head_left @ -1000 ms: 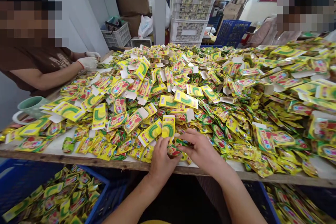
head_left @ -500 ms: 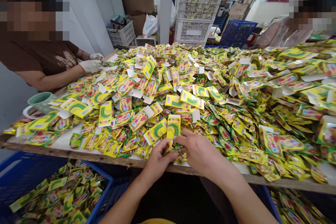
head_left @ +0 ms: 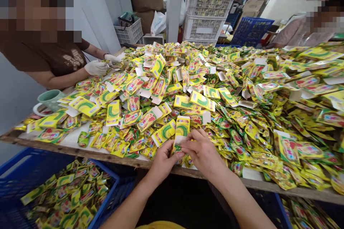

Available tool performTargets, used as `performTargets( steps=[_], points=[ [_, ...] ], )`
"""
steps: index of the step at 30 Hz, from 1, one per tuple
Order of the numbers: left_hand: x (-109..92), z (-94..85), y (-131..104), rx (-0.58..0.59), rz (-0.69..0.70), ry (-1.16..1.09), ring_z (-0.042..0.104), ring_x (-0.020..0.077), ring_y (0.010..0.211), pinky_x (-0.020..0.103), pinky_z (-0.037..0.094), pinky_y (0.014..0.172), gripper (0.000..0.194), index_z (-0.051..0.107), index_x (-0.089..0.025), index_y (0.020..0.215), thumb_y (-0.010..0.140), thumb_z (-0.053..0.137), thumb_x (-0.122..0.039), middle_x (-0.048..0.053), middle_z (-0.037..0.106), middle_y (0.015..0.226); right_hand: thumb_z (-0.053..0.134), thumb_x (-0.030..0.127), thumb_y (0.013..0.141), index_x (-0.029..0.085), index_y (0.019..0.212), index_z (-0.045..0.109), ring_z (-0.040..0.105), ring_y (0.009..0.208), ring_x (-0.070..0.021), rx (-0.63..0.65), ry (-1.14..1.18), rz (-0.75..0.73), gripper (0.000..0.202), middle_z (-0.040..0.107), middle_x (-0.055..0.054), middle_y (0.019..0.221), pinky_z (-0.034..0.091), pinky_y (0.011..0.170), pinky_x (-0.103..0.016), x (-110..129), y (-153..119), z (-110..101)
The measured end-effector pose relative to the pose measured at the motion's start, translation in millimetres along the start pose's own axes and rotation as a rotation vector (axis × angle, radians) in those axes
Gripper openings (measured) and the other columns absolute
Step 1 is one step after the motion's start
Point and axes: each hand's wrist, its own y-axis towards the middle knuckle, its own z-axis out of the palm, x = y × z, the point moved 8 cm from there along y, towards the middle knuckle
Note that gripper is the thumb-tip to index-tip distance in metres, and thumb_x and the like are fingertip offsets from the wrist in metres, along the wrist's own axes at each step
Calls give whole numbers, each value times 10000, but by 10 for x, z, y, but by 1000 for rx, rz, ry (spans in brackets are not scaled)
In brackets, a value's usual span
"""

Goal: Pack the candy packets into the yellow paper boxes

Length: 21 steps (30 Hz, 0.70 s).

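My left hand [head_left: 164,161] is closed around the lower part of a small open packet box [head_left: 178,145] near the table's front edge. Its white flap shows between my hands. My right hand [head_left: 201,150] pinches at the box's upper right side; what its fingertips hold is too small to make out. Just beyond stands a yellow and green box [head_left: 182,126]. A heap of yellow boxes and small shiny sachets [head_left: 242,139] surrounds my hands.
At the left, a person's gloved hand [head_left: 96,67] works by the heap, and a green mug [head_left: 49,99] stands at the edge. A blue crate [head_left: 114,182] of filled boxes sits below left. White crates [head_left: 205,28] are stacked behind; another person sits right.
My right hand's fingers have drawn together at the box, whose white flap now shows. The whole view has shifted slightly, and the gloved hands at the left have moved.
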Motion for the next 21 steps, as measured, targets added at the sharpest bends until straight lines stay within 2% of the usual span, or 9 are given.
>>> performTargets(
  steps=[3,5,7,9,11,14,17,19,21],
  points=[
    [11,-25,0,2,-3,10,593,206,959,303,459,879,294,637,-159,1030,789,698,-316,46,670,979,573,216,885,260,829,751,423,1169,-310,30,-27,-35,192,595,-102,1147,391,916,-488,30,-44,16],
    [8,-30,-5,10,-13,39,598,215,958,310,466,878,309,655,-160,1036,788,698,-339,50,678,985,563,234,895,273,870,745,387,1239,-316,14,69,-31,188,571,-91,1239,358,968,-530,17,-86,20],
    [-12,-53,-13,-13,-25,50,598,224,991,335,456,922,321,670,-170,1065,840,626,-394,57,686,1030,542,254,908,254,917,725,497,1141,-270,-94,311,48,183,609,-94,1169,424,926,-466,-76,-144,19],
    [-27,-77,-23,-40,-63,12,594,227,1031,359,428,977,340,687,-176,1071,889,541,-424,62,690,1073,577,284,882,221,937,684,598,896,-200,-249,642,240,136,653,-70,953,502,754,-341,-273,-241,90],
    [-25,-78,-36,-34,-141,-76,599,231,1042,370,414,998,328,707,-161,1036,883,546,-402,70,700,1063,687,307,789,213,925,631,587,710,-148,-365,955,445,174,631,-12,799,472,575,-239,-433,-354,263],
    [-53,-60,-48,29,-256,-148,631,223,951,338,468,910,236,731,-139,940,790,635,-294,72,720,950,807,293,636,217,912,614,545,613,-112,-317,1246,582,345,619,24,762,386,460,-178,-420,-384,527],
    [-151,-159,-25,-19,-239,-35,641,182,804,277,502,773,170,736,-153,855,722,643,-206,37,718,811,800,297,646,206,868,706,570,641,-127,-229,1209,535,258,652,-1,776,437,504,-209,-303,-303,531],
    [-211,-265,-15,-114,-181,58,652,180,788,275,514,758,171,740,-163,859,720,657,-222,29,729,799,731,311,739,227,864,761,608,757,-158,-279,1069,434,154,683,-29,824,500,643,-266,-249,-250,384],
    [-233,-332,-23,-174,-126,117,673,201,861,305,527,818,208,750,-173,907,739,680,-275,44,755,877,662,314,811,252,873,781,620,830,-175,-323,972,365,148,707,-41,829,507,752,-306,-217,-220,273]
  ],
)
